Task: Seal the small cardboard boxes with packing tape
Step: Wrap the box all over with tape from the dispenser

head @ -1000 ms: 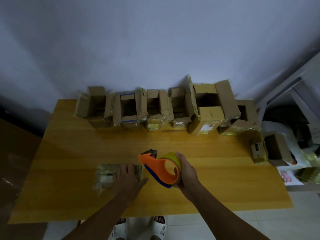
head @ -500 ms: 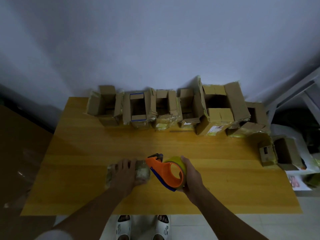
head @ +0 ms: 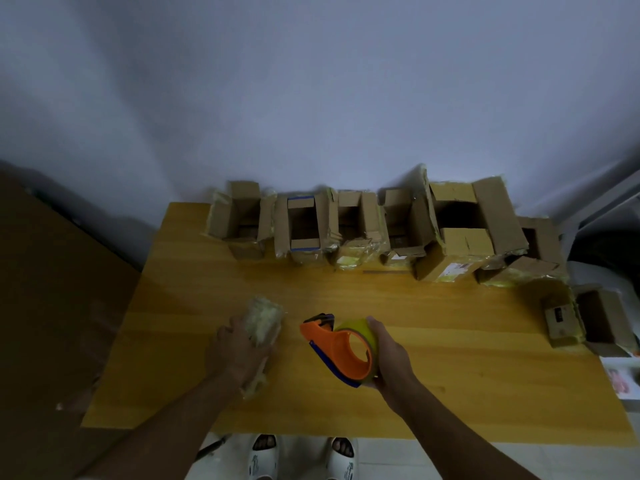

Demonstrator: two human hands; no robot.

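A small box wrapped in yellowish tape (head: 262,318) lies on the wooden table (head: 450,368), turned so its long side points away from me. My left hand (head: 237,351) rests on its near half and grips it. My right hand (head: 389,358) holds an orange tape dispenser (head: 341,351) with a yellow-green tape roll, just right of the box and apart from it. A row of open cardboard boxes (head: 303,228) stands along the table's far edge by the wall.
Another open box (head: 568,315) lies at the table's right edge, with papers (head: 623,379) beyond it. A large brown board (head: 52,306) stands left of the table. My feet in white slippers (head: 263,457) show below the near edge.
My left hand has turned the taped box from lying crosswise to pointing away from me. The dispenser in my right hand has drawn slightly away from the box.
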